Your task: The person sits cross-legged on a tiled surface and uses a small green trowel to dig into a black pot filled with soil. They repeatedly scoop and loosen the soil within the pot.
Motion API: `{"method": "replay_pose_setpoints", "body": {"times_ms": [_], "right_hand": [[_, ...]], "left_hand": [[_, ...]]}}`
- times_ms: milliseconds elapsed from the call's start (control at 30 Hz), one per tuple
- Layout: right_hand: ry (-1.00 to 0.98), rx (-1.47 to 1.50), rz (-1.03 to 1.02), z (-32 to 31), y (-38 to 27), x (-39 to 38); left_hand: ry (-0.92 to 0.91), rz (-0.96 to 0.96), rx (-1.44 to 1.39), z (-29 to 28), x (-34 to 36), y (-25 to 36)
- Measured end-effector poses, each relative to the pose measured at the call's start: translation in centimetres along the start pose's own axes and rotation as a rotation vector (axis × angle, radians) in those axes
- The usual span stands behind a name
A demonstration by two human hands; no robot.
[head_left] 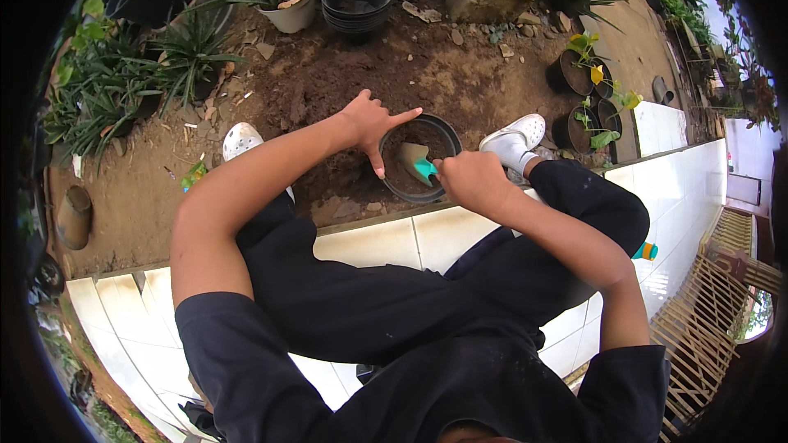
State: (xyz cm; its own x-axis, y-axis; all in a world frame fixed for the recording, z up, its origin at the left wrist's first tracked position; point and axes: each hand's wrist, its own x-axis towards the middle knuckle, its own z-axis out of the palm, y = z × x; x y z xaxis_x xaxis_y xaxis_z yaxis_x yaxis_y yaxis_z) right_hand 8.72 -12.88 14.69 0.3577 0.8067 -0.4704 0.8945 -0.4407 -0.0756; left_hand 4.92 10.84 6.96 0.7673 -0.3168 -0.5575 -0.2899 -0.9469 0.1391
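A round black pot [456, 139] stands on the soil between my feet. My left hand [369, 129] is at its left side, with thumb and forefinger spread wide along the rim. In my closed right hand [476, 183] is a small teal hand trowel [423, 167], gripped near the pot's right edge. The trowel's blade is inside the pot and its face looks coated with brown soil. My fist hides the trowel's handle. How much soil the pot holds is hard to make out.
Stacked black pots [357, 2] and a white potted plant [289, 15] stand beyond the loose dark soil [320, 74]. Potted seedlings [579, 127] are at the right. Spiky plants [193, 57] grow at the left. I sit on a white tiled ledge [369, 244]; a bamboo rack [698, 336] leans at right.
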Motion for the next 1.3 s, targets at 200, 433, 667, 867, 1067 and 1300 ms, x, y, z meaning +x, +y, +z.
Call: {"method": "replay_pose_setpoints", "body": {"times_ms": [200, 433, 667, 867, 1067, 1300], "right_hand": [[-0.271, 0.002, 0.123, -2.9, 0.5, 0.8], [-0.317, 0.075, 0.181, 0.3, 0.5, 1.4], [-0.399, -0.152, 0.105, -6.3, 0.4, 1.8], [-0.29, -0.069, 0.124, -0.4, 1.5, 1.6], [-0.445, -0.077, 0.106, -6.5, 1.0, 2.4], [-0.573, 0.328, 0.353, -3.1, 3.4, 2.2]], "left_hand": [[0.007, -0.006, -0.006, 0.5, -0.3, 0.0], [0.015, 0.013, 0.018, -0.3, 0.5, 0.5], [-0.013, -0.023, 0.004, 0.7, -0.4, -0.3], [0.01, 0.004, 0.01, 0.0, 0.4, 0.1], [-0.047, -0.029, -0.031, 0.4, -0.2, -0.3], [0.008, -0.012, -0.006, 0.8, -0.2, -0.2]]}}
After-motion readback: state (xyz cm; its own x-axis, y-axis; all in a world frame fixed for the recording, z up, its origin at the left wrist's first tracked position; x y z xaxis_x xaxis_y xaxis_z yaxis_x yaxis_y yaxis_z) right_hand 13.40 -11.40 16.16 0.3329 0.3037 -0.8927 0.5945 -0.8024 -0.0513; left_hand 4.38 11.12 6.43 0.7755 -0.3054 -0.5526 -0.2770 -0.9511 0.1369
